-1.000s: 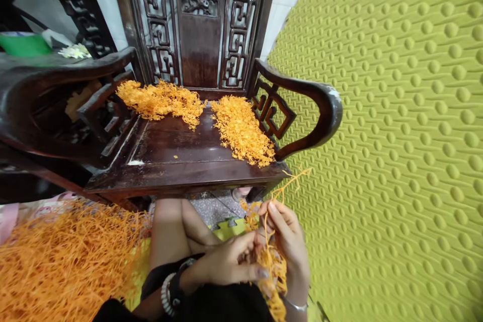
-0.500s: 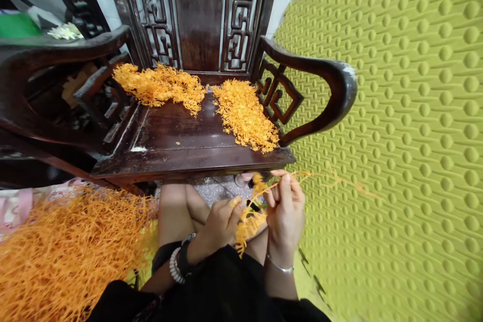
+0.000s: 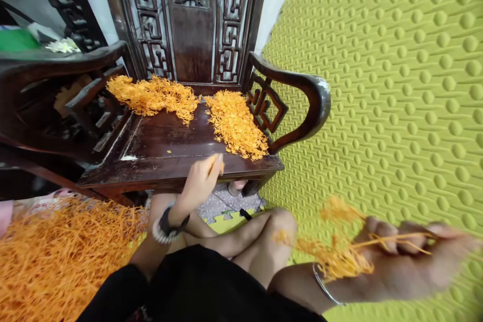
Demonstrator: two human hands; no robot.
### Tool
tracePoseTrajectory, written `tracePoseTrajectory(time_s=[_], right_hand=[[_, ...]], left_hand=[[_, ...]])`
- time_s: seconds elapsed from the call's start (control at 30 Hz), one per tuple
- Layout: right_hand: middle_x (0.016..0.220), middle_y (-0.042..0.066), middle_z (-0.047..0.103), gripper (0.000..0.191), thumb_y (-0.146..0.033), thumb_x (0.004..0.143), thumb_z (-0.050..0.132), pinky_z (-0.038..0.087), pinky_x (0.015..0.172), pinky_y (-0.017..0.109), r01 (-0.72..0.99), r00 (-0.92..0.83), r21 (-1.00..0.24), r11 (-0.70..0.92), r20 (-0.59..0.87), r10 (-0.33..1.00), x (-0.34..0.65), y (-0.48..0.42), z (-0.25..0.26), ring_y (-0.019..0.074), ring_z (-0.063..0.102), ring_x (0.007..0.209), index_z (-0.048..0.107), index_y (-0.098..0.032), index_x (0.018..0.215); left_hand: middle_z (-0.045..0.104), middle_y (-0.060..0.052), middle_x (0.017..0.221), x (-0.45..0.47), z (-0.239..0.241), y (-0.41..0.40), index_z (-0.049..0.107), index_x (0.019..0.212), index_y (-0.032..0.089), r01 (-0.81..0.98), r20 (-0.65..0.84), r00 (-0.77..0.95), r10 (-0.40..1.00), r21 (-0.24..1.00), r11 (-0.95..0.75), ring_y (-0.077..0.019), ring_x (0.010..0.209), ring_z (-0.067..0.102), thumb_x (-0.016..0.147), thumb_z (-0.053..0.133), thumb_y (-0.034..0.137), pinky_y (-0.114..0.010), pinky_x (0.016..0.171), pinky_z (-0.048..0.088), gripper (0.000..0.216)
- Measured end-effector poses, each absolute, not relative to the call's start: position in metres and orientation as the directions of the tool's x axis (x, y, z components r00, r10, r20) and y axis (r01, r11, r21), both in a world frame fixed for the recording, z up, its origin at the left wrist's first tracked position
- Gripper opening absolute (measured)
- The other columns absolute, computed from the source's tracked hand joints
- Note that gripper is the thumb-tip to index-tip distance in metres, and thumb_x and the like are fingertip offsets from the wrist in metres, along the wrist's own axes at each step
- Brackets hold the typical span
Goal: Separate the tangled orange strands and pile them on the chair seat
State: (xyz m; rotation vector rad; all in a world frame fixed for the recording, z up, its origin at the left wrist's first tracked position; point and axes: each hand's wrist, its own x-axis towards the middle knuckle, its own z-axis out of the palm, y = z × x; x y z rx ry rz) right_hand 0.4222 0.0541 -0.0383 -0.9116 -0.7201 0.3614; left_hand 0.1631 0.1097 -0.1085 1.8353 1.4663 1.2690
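Note:
My left hand [image 3: 201,179] reaches up to the front edge of the dark wooden chair seat [image 3: 166,153], its fingers pinched on a small orange piece. Swung out low over the green mat, my right hand [image 3: 405,256] is blurred and closed round a bunch of orange strands [image 3: 332,254]. Two orange heaps lie on the seat: a loose stringy one [image 3: 151,96] at the back left and a finer one [image 3: 236,123] on the right. My bent knees [image 3: 279,224] are between the hands.
A large mass of orange strands [image 3: 56,256] covers the floor at lower left. A bumpy green foam mat [image 3: 396,85] fills the right side. The chair's curved armrests [image 3: 302,85] flank the seat. A green object [image 3: 15,39] sits on furniture at far left.
The hands were together working one bunch. Now my left hand has risen to the chair seat with a small piece, and my right hand has swung out right with the bunch.

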Motion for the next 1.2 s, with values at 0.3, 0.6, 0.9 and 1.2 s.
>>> tracePoseTrajectory(time_s=[0.3,0.6,0.9,1.2], right_hand=[[0.042,-0.012,0.029,0.030,-0.041,0.079,0.067,0.030,0.039,0.017,-0.399,0.645,-0.744,0.536,0.188,0.741,0.403,0.060,-0.055,0.0035,0.020,0.035,0.050,-0.018,0.069],[0.046,-0.013,0.020,0.030,-0.044,0.087,0.058,0.017,0.040,0.018,-0.287,0.657,-0.723,0.628,0.329,0.678,0.375,0.108,-0.069,0.0046,0.011,0.040,0.051,-0.018,0.074],[0.043,-0.010,0.029,0.034,-0.046,0.086,0.056,0.021,0.039,0.019,0.050,0.744,-0.800,0.598,0.430,0.512,0.369,0.105,-0.073,0.0048,0.025,0.038,0.054,-0.017,0.068],[0.042,-0.011,0.027,0.026,-0.037,0.089,0.055,0.030,0.044,0.021,0.040,0.773,-0.771,0.635,0.426,0.469,0.357,0.070,-0.064,0.0047,0.028,0.036,0.058,-0.018,0.072]], left_hand=[[0.048,-0.029,0.131,0.210,-0.089,0.271,0.041,0.128,-0.002,0.873,0.282,-0.103,0.954,0.486,-0.050,-0.0368,0.126,0.043,0.084,0.059,0.016,-0.046,0.100,0.037,0.051],[0.063,-0.012,0.119,0.239,-0.078,0.149,0.050,0.125,0.016,-0.041,0.397,0.564,0.724,0.889,-0.456,-0.0178,0.104,0.062,0.099,0.025,0.041,-0.032,0.088,0.050,0.044],[0.068,-0.003,0.086,0.237,-0.091,0.081,0.062,0.095,0.018,0.341,0.271,0.542,0.796,0.795,-0.502,-0.0168,0.078,0.063,0.094,0.045,0.041,-0.027,0.074,0.044,0.029],[0.065,-0.007,0.083,0.215,-0.099,0.031,0.052,0.109,0.017,0.437,0.239,0.608,0.758,0.696,-0.570,-0.0194,0.073,0.062,0.099,0.024,0.029,-0.030,0.065,0.044,0.032]])
